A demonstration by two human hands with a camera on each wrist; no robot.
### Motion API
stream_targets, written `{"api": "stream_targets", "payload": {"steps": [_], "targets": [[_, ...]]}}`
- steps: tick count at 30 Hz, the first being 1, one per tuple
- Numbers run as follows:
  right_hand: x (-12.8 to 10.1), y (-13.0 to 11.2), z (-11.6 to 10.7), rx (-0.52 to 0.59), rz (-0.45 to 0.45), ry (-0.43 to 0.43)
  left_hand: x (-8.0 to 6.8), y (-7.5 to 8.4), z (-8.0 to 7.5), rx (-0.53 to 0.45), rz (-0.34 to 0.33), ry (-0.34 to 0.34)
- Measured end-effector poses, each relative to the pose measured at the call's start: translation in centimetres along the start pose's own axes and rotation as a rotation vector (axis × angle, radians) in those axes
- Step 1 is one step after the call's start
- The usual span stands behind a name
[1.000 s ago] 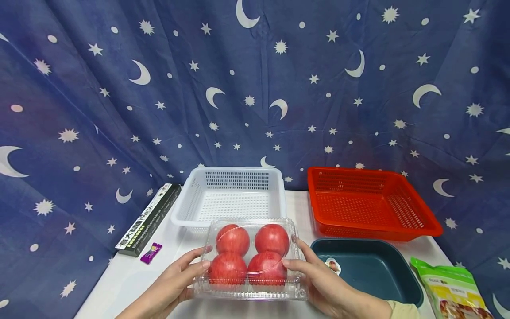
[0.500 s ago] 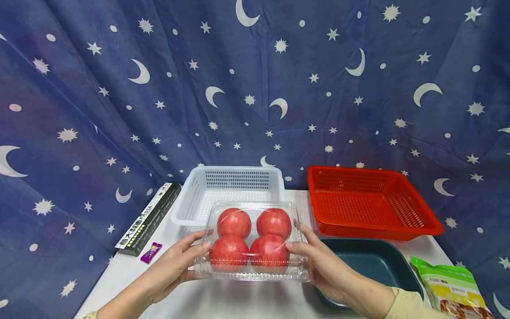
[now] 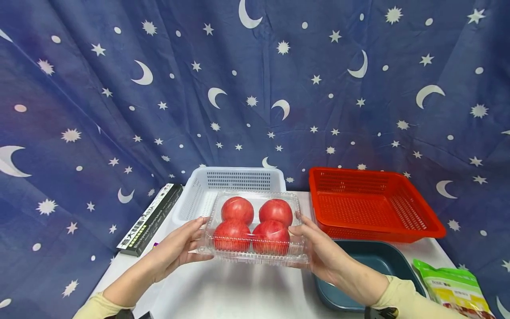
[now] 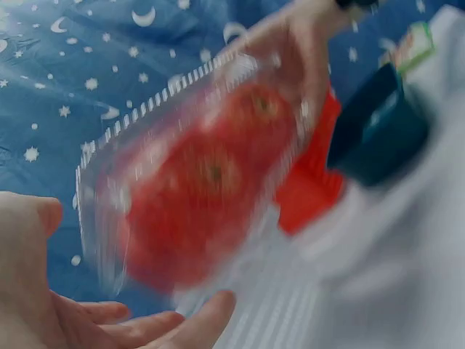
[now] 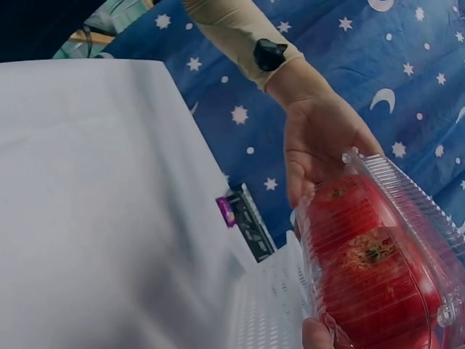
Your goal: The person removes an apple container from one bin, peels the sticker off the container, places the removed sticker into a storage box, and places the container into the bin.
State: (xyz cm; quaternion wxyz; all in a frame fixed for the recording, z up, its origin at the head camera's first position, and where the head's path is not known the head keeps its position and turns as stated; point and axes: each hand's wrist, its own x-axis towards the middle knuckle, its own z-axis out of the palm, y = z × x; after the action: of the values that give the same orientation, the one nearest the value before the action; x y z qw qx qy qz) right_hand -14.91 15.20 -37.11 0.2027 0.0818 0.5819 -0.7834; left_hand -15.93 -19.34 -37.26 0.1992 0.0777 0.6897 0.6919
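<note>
A clear plastic clamshell box (image 3: 259, 258) holding several red apples (image 3: 237, 210) is lifted above the table, its far edge overlapping the white basket in the head view. My right hand (image 3: 328, 254) grips its right end, thumb along the lid's edge. At the left end is my left hand (image 3: 171, 250), fingers extended and spread. In the left wrist view, blurred, these left fingers (image 4: 207, 320) stand apart from the near end of the box. Seen from the right wrist, the left palm (image 5: 323, 138) lies close against the far end; whether it touches cannot be told.
Behind the box stands a white perforated basket (image 3: 184, 208), with a red one (image 3: 350, 206) to its right. A dark teal tub (image 3: 376, 261) sits partly under the right forearm, beside a green-and-yellow bag (image 3: 458, 288). A black pasta box (image 3: 151, 221) lies at left, near a purple packet (image 5: 227, 211).
The box of apples has risen and moved away from me toward the white basket. My left thumb has come off the lid and the left fingers have spread; the right hand keeps its grip.
</note>
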Motion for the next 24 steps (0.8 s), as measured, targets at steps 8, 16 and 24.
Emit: {"api": "stream_targets", "payload": {"steps": [8, 16, 24], "targets": [[0.9, -0.8, -0.3, 0.002, -0.027, -0.029, 1.6, -3.0, -4.0, 0.812, 0.28, 0.388], [1.8, -1.7, 0.0, -0.01, -0.056, -0.046, 3.6, -6.0, -8.5, 0.878, 0.328, 0.467], [2.7, -2.2, 0.2, 0.005, -0.053, -0.072, 4.8, -8.3, -10.5, 0.636, 0.331, 0.36]]}}
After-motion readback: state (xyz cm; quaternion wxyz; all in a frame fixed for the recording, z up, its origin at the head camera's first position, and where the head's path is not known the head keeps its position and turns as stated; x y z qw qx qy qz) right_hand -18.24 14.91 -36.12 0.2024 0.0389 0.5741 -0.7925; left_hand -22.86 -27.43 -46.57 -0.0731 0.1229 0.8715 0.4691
